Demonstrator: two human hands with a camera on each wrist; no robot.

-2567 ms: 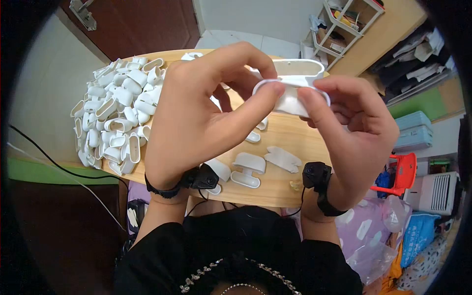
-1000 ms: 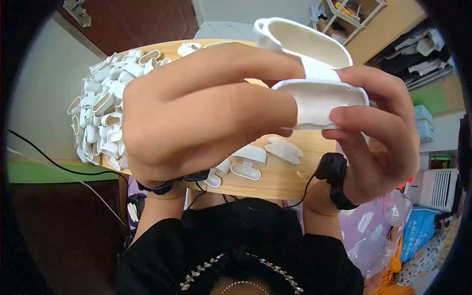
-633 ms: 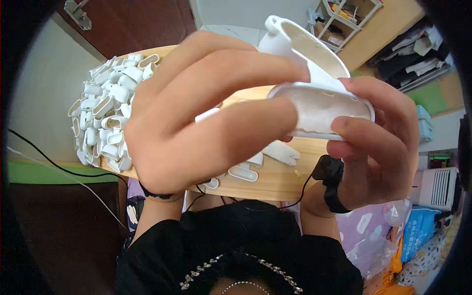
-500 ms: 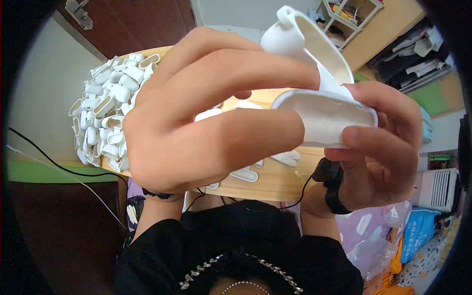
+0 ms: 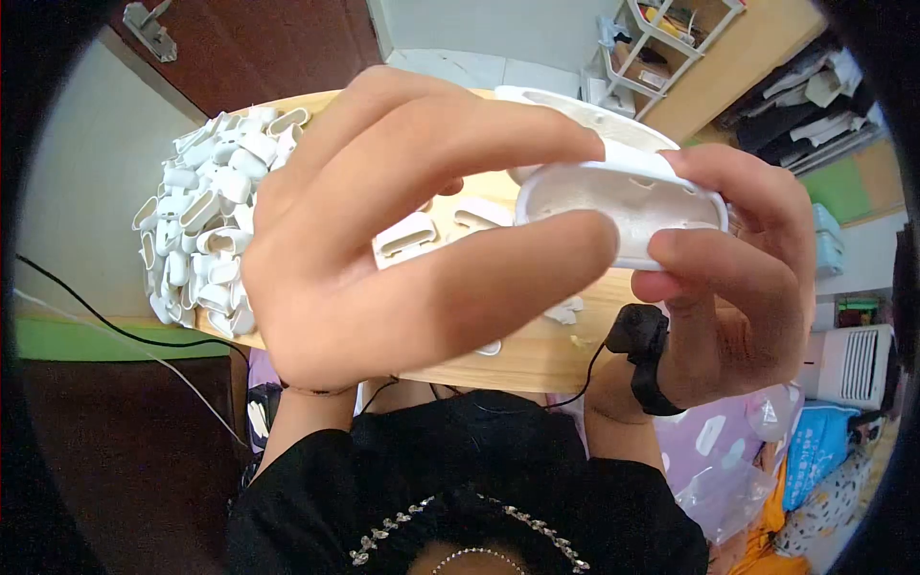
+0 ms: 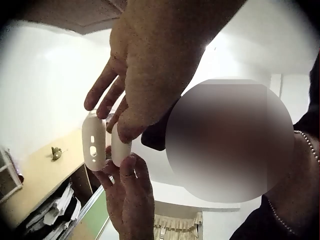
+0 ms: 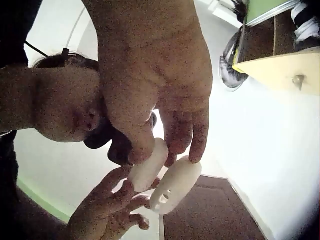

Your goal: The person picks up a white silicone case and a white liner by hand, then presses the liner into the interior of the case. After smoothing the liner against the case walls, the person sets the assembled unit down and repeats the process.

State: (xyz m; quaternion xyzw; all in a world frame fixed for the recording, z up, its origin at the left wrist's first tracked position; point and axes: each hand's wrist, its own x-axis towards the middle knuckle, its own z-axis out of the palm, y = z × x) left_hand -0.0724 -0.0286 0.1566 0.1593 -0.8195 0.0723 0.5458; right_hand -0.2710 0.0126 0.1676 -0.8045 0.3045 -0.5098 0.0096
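Note:
A white earbud case cover [image 5: 623,196], two hollow halves joined by a short strip, is held up between both hands above the table. In the head view its near half faces me with the cavity showing. My right hand [image 5: 752,278] pinches its right end. My left hand [image 5: 331,273] grips from the left, one finger in front of the near half's opening and another reaching between the halves. From below, the left wrist view shows the left thumb against the smaller half [image 6: 119,152] and small holes in the larger half [image 6: 95,155]. The right thumb presses the smaller half [image 7: 150,167] too.
A large pile of similar white covers [image 5: 211,216] fills the table's left side. More covers [image 5: 407,235] lie beneath my left hand, with a crumpled white piece [image 5: 565,311] near the front of the wooden table [image 5: 537,369]. A white shelf rack [image 5: 652,57] stands behind.
Both hands raised the cover and turned it so its cavity faces me. Within the last half second the far half has tipped lower, and the left fingers have shifted along the near half.

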